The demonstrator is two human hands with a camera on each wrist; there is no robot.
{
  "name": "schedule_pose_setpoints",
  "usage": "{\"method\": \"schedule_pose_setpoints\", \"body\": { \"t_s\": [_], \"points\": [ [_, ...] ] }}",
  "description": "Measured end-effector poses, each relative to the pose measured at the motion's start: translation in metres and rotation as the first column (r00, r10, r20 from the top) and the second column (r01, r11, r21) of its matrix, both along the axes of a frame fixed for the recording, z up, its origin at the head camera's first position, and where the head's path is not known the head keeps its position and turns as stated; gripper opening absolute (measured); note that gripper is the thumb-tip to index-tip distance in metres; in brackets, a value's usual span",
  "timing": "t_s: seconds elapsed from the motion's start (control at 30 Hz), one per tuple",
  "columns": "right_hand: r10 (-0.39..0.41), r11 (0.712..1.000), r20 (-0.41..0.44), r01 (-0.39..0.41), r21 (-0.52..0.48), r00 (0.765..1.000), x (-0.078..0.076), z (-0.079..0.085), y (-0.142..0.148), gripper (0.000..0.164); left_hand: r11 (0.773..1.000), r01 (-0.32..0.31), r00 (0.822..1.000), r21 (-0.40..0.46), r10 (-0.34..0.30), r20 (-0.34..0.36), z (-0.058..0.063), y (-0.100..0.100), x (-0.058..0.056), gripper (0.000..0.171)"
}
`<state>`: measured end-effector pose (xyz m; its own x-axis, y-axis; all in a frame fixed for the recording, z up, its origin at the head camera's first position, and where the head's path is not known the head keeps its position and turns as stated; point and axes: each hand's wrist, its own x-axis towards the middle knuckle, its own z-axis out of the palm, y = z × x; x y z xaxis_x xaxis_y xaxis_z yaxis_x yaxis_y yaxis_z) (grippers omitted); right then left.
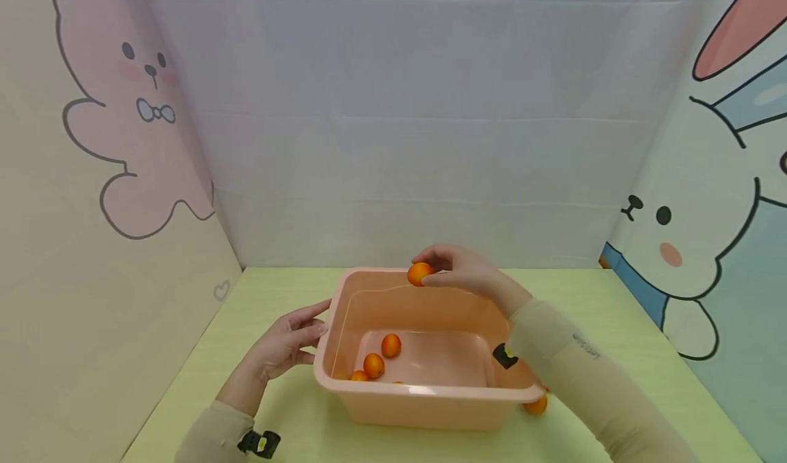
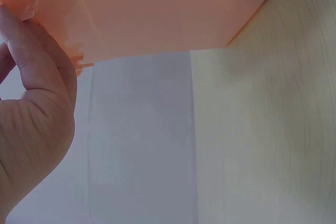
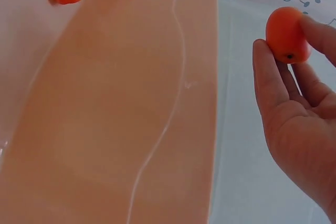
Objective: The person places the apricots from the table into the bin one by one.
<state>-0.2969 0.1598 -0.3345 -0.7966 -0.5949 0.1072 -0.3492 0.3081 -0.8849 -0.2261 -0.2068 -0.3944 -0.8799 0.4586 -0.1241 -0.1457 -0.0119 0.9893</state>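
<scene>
A peach-coloured plastic tub point(image 1: 430, 408) stands on the table. My left hand point(image 1: 289, 343) holds its left rim, with the fingers bent against the side; in the left wrist view the fingertips meet the tub wall point(image 2: 173, 14). Above the far rim, my right hand point(image 1: 464, 270) pinches a small orange fruit point(image 1: 420, 274) between thumb and fingers. The right wrist view shows this smooth oval fruit point(image 3: 286, 35) with a dark spot at its lower end. Several more orange fruits point(image 1: 391, 345) lie inside the tub at the left, partly hidden by the near wall.
Another orange fruit point(image 1: 536, 405) lies on the table outside the tub's near right corner, under the right forearm. The pale yellow-green table point(image 1: 283, 422) is bounded by a white back sheet point(image 1: 399, 128) and side panels with a cartoon bear point(image 1: 141, 149) and rabbit point(image 1: 695, 244).
</scene>
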Motion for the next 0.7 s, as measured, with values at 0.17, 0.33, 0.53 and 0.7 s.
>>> {"method": "schedule_pose_setpoints", "body": {
  "t_s": [0.17, 0.33, 0.53, 0.7],
  "points": [
    [0.025, 0.998, 0.040, -0.027, 0.056, 0.999, -0.002, -0.010, -0.005, 0.036, 1.000, 0.001, 1.000, 0.001, -0.001, 0.006, 0.000, 0.001, 0.000, 0.066],
    [0.055, 0.994, 0.041, -0.058, 0.089, 0.998, -0.002, -0.017, -0.013, 0.033, 1.000, -0.010, 1.000, -0.004, 0.010, 0.007, -0.001, 0.000, -0.001, 0.065],
    [0.075, 0.987, 0.094, -0.088, 0.136, 0.993, 0.002, -0.026, -0.021, 0.030, 1.000, 0.000, 1.000, -0.003, 0.000, -0.002, -0.002, 0.000, -0.002, 0.064],
    [0.041, 0.984, 0.103, -0.059, 0.170, 0.994, 0.006, -0.029, -0.030, 0.031, 1.000, 0.018, 1.000, 0.014, -0.018, -0.010, -0.003, -0.001, -0.003, 0.063]
  ]
}}
